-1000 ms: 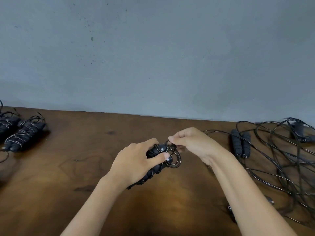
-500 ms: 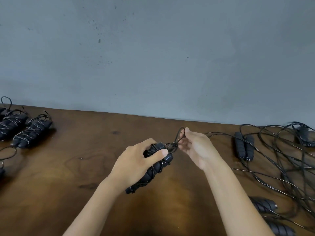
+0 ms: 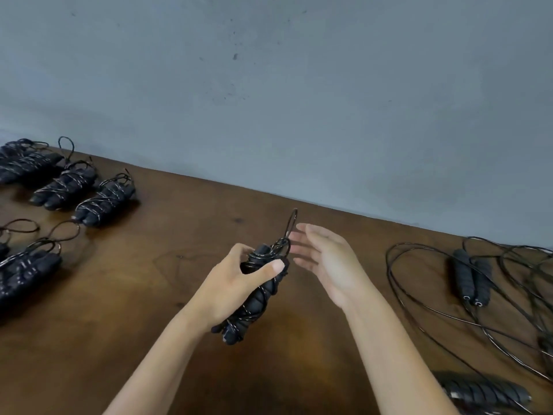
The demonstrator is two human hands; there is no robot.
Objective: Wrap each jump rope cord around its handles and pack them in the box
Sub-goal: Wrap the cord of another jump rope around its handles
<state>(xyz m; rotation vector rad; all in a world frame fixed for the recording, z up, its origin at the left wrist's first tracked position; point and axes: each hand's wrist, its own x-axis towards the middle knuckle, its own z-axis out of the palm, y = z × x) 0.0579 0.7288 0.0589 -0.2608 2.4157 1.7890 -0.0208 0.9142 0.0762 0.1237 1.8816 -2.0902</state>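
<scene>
Step in hand, likely: finishing wrap on one rope, cord end looking tucked.

Left hand (image 3: 230, 283) gripping wrapped bundle (image 3: 257, 292) at frame centre, thumb pressing across handles, bundle tilting lower-left to upper-right.

Small loop (image 3: 291, 223) sticking up from bundle top.

Right hand (image 3: 329, 262) hovering just right of bundle, fingers spread, holding nothing.

Next, prob.: laying bundle w/ finished bundles (image 3: 104, 199) upper left, then taking loose rope (image 3: 472, 277) at right.

Box not in view.

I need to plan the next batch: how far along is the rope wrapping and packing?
Done: several wrapped bundles lie at the table's left. In hand: the left hand grips a wrapped rope with one loop sticking up; the right hand is open beside it. Left: loose ropes at the right. No box is in view, so packing can't be judged.
</scene>
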